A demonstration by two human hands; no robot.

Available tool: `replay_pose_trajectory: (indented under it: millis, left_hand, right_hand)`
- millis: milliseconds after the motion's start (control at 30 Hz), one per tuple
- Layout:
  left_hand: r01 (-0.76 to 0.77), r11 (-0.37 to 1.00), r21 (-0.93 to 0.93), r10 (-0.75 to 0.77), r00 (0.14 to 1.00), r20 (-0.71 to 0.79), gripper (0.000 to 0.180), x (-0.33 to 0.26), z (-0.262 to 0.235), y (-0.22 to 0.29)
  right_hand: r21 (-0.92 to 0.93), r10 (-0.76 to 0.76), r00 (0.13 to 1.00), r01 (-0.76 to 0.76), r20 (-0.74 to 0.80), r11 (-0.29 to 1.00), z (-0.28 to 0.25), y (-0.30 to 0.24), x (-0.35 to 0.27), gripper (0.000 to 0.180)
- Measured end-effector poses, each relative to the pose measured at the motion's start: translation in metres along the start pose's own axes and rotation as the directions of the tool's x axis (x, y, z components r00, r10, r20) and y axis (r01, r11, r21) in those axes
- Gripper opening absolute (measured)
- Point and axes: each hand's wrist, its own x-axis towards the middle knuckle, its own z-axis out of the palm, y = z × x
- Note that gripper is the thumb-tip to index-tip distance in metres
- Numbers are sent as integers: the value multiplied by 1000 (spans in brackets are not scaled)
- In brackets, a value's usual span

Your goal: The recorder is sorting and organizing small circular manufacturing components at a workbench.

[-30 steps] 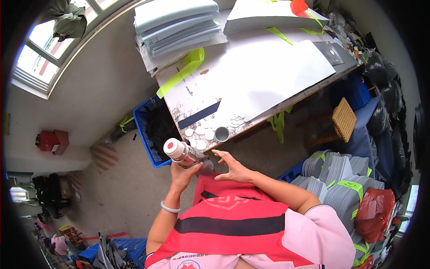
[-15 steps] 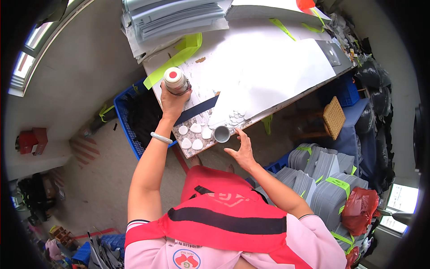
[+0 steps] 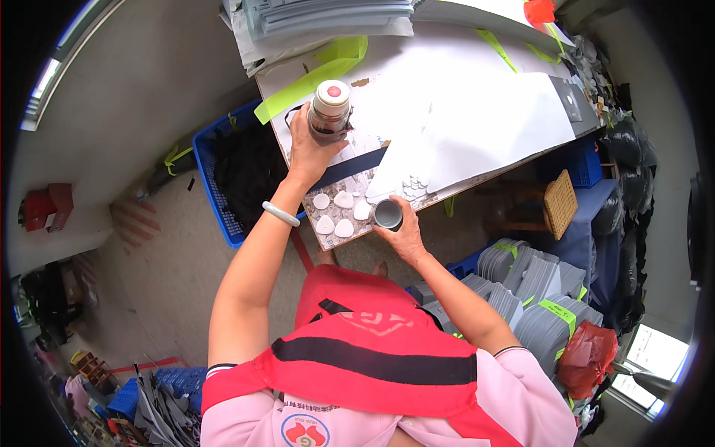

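Note:
A vacuum flask [image 3: 332,108] with a white lid and a red button on top stands upright near the left end of the table. My left hand [image 3: 308,153] is wrapped round its side. At the table's near edge, my right hand [image 3: 407,238] has its thumb and fingers round a grey open cup [image 3: 387,215], whose inside faces up. Several small white rounded pieces [image 3: 343,228] lie just left of the cup. A cluster of thin scale-shaped pieces [image 3: 415,186] lies beyond it. Between flask and cup runs a dark blue strip [image 3: 350,167].
Large white sheets [image 3: 491,127] cover much of the table, with a stack of pale sheets [image 3: 328,18] at the back. A blue crate [image 3: 216,201] of dark material stands left. At right are a woven-seat stool [image 3: 560,204], grey stacked pieces [image 3: 540,320] and a red bag [image 3: 588,352].
My right hand, open beside the cup before, has closed round it. The left hand still holds the flask. The whole view has shifted, with the table now lying further right.

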Motion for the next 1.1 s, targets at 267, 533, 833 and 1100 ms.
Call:
replay_pose_trajectory:
  millis: [267,533,833,1100]
  left_hand:
    - [367,891,-266,-402,911,-89,71,-109,-60,-34]
    - [697,693,-181,-702,711,49,45,-298,-79,-148]
    - [829,556,-64,-804,555,213,28,-366,-69,-174]
    - [842,516,-159,-830,537,147,24,-374,-61,-180]
  right_hand:
    - [-92,2,998,3,59,996,-11,-26,-6,74]
    - [-230,16,996,5,90,973,-8,-40,-3,72]
    - [-298,15,994,19,110,954,-3,-47,6,74]
    - [-323,-19,990,64,140,944,-4,-45,13,73]
